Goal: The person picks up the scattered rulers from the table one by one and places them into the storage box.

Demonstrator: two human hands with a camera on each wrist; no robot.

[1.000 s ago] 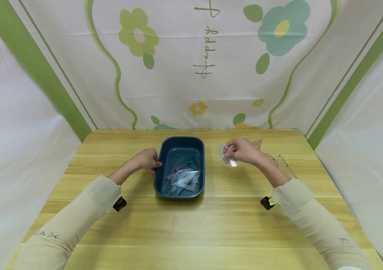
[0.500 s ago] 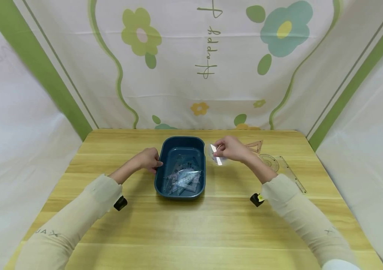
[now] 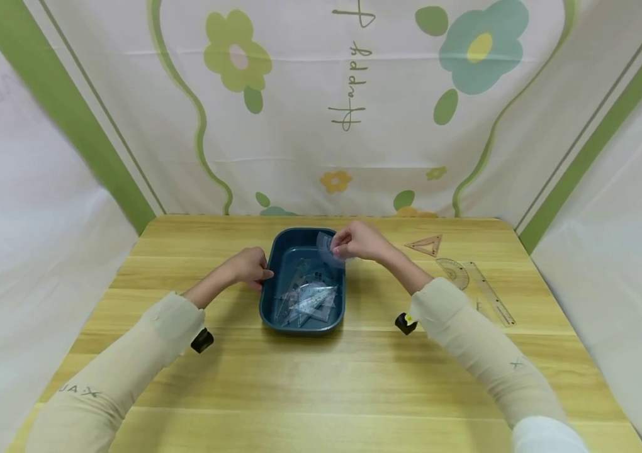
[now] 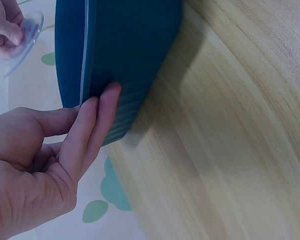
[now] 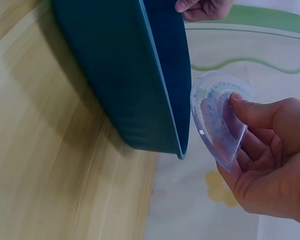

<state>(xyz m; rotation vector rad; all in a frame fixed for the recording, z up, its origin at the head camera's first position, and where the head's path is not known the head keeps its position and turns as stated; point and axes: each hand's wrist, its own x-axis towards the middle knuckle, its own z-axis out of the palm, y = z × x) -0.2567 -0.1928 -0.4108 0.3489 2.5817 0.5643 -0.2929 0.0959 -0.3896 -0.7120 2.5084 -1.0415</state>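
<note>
My left hand (image 3: 250,267) pinches the left wall of a dark blue rectangular bin (image 3: 281,248); in the left wrist view the thumb lies at the rim and the fingers (image 4: 97,120) press the outer side. Over the bin's far right corner, my right hand (image 3: 359,242) pinches a clear protractor (image 5: 217,112) between thumb and fingers, its curved edge toward the bin. Inside the bin, clear drawing tools (image 3: 309,302), including set squares, lie in an overlapping pile at the near end.
On the wooden table (image 3: 321,390), right of the bin, lie an orange-tinted set square (image 3: 433,244), another protractor (image 3: 453,273) and a clear straight ruler (image 3: 492,294). A faint clear piece (image 3: 481,306) shows beside the right sleeve. A flower-printed cloth (image 3: 298,126) hangs behind the table.
My right hand has carried the protractor leftward from the table's right side to over the bin's far right rim. The left hand stays on the bin.
</note>
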